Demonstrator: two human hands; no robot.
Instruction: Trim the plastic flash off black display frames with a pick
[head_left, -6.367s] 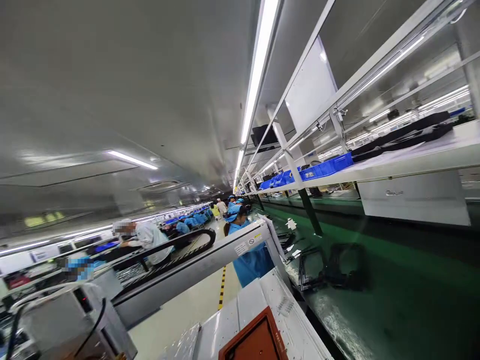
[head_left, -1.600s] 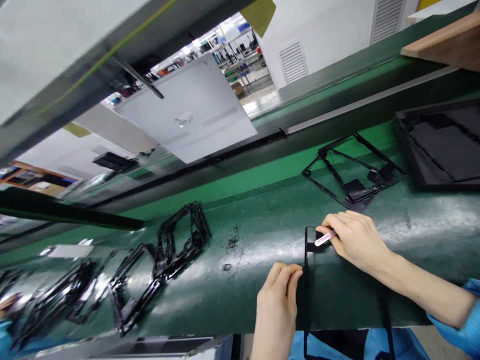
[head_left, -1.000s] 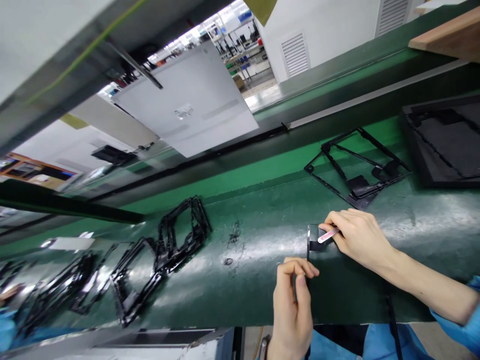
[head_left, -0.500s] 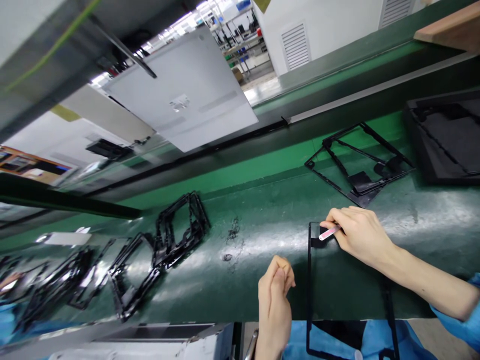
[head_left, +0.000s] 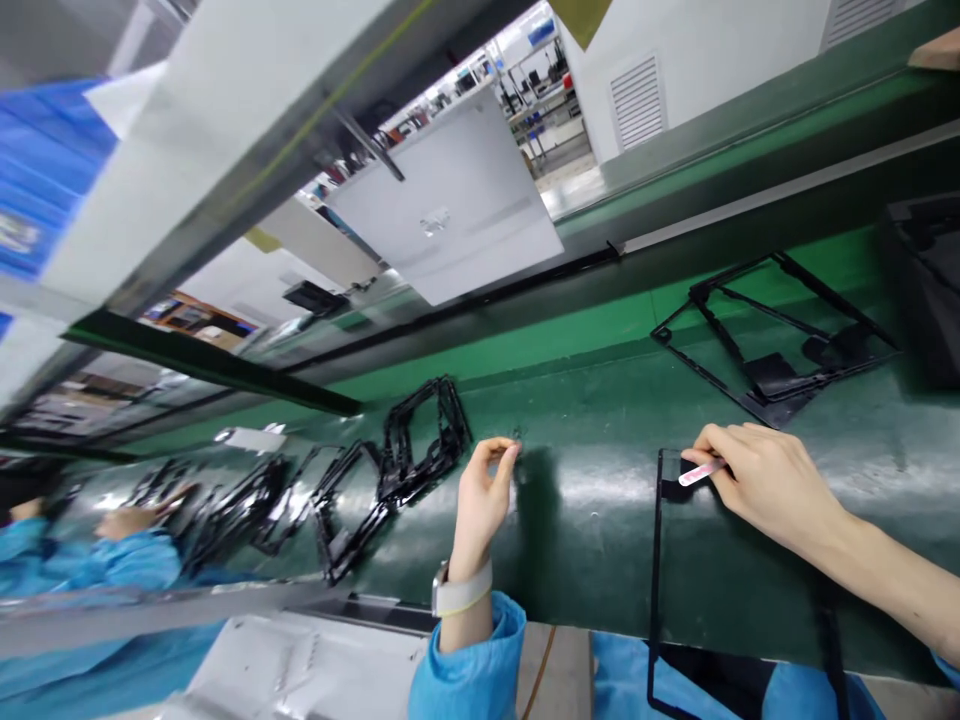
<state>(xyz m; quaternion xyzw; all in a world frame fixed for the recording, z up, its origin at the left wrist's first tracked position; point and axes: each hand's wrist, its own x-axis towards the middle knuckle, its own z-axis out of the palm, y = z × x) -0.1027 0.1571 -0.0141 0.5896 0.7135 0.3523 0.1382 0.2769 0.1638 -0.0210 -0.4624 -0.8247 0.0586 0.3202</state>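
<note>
My right hand (head_left: pixel 765 480) is closed around a slim pink-and-white stick (head_left: pixel 701 472). It rests over the top end of a thin black rectangular frame (head_left: pixel 655 580), whose near end reaches past the bench's front edge. Whether the fingers also grip the frame is hidden. Away to the left, my left hand (head_left: pixel 484 500) is raised over the bench with thumb and forefinger pinched together. Small dark scraps (head_left: pixel 519 434) show just beyond its fingertips. Anything in the pinch is too small to make out.
Black frames (head_left: pixel 780 340) overlap at the back right, beside a dark box (head_left: pixel 926 290). More frames (head_left: pixel 424 440) are piled left along the green bench (head_left: pixel 577 400). A co-worker's blue sleeves (head_left: pixel 139 560) and hands show at far left. A dark beam (head_left: pixel 217 365) crosses above.
My left hand has moved left and forward, from beside the black frame to the dark scraps, its fingers now pinched. My right hand keeps the stick at the frame's top. The view has turned left.
</note>
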